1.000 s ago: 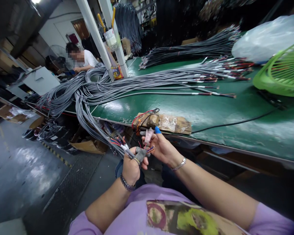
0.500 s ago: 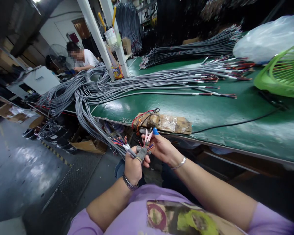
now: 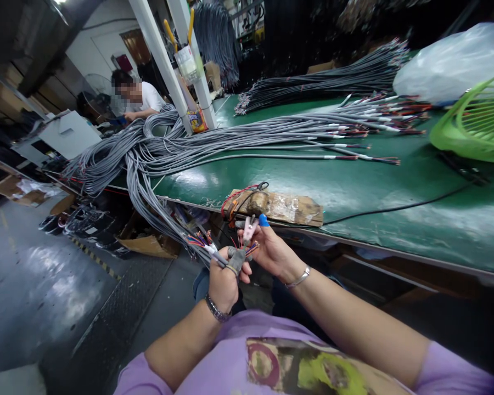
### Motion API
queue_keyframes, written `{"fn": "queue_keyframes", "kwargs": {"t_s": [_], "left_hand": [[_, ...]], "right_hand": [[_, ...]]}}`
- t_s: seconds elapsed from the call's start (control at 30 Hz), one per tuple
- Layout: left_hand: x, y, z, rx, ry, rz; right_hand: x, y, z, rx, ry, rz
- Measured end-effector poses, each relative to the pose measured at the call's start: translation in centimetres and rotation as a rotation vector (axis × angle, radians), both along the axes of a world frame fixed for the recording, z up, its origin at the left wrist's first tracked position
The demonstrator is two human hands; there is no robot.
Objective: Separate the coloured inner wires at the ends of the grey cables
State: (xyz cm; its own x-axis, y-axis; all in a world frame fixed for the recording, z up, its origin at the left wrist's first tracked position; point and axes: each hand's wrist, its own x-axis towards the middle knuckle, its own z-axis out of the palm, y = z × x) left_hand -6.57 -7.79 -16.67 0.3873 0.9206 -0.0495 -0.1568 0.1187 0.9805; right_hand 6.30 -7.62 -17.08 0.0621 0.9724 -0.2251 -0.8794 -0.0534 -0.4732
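My left hand (image 3: 226, 274), with grey coverings on its thumb and finger, is closed round a grey cable (image 3: 219, 257). Stripped ends of coloured wires (image 3: 253, 247) poke out between my two hands. My right hand (image 3: 271, 247), a blue cover on one fingertip, pinches a small pink clip-like tool (image 3: 250, 227) just above those wires. The tool's tip is too small to make out. Left of my hands hang more grey cables (image 3: 148, 192), with bared red, blue and orange wires (image 3: 200, 239) at their ends.
A wooden block (image 3: 292, 208) with a cord lies at the near edge of the green table (image 3: 374, 203). Grey cables (image 3: 239, 137) run across the tabletop. At the right are a green fan (image 3: 473, 120) and a plastic bag (image 3: 456, 66). A person (image 3: 144, 99) sits far left.
The pink tool has tilted slightly and turned in my right hand, its two arms now looking closer together. My left hand keeps its hold on the cable with hardly any movement.
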Motion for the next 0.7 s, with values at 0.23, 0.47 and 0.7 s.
{"fn": "queue_keyframes", "kwargs": {"t_s": [0.23,0.47,0.7], "left_hand": [[-0.6,-0.7,0.3,0.019,-0.026,0.015],[0.4,-0.3,0.6,0.001,-0.072,0.063],[0.6,-0.1,0.5,0.008,-0.018,0.059]], "right_hand": [[0.4,-0.5,0.4,0.010,-0.046,-0.015],[0.4,-0.4,0.3,-0.012,-0.098,-0.018],[0.3,-0.4,0.0,0.008,-0.422,-0.211]]}}
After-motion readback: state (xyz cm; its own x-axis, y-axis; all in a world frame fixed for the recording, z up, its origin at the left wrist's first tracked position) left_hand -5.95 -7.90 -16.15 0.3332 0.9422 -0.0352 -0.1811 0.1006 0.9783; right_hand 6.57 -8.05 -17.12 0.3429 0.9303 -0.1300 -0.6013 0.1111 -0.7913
